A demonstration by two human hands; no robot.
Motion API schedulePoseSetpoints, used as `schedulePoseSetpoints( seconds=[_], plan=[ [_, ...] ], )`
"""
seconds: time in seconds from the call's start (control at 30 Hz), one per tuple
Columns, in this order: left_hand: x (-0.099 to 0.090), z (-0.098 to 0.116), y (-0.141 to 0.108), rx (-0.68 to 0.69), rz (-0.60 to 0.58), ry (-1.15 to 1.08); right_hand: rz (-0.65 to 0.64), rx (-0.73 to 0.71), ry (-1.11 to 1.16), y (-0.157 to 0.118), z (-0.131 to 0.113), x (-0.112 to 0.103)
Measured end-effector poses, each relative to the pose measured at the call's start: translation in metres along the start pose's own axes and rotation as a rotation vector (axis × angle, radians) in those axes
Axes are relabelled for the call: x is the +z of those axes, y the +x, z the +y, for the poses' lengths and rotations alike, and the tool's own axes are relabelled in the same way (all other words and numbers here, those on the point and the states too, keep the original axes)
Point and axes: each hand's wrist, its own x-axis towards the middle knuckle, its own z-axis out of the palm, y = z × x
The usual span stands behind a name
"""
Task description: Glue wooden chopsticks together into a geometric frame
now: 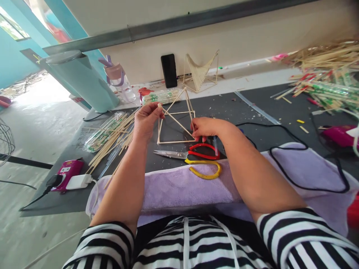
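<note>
A thin wooden stick frame (176,142) stands on the dark table, with a square base and sticks rising to raised corners. My left hand (147,118) pinches its upper left corner, where sticks meet. Low at the frame's right front corner, my right hand (206,127) has its fingers closed around the joint; the fingertips are partly hidden. Scissors (186,155) with one red and one yellow handle lie just in front of the frame, blades pointing left. Behind it stands a similar finished-looking stick model (199,73) with a curved surface of sticks.
Loose sticks (112,140) and plastic packs lie at left, near a magenta power socket (67,173). A purple towel (185,190) covers the front edge. A phone (169,71) leans on the wall beside a bottle (119,80). Stick packs (331,87) pile up at right; a black cable (280,127) crosses the table.
</note>
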Motion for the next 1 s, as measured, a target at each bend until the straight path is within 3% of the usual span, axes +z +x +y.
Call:
schedulePoseSetpoints(
  seconds=[1.0],
  plan=[
    [0.0027, -0.0045, 0.0013, 0.062, -0.017, -0.046, -0.005, 0.037, 0.003, 0.002, 0.0013, 0.0]
  ],
)
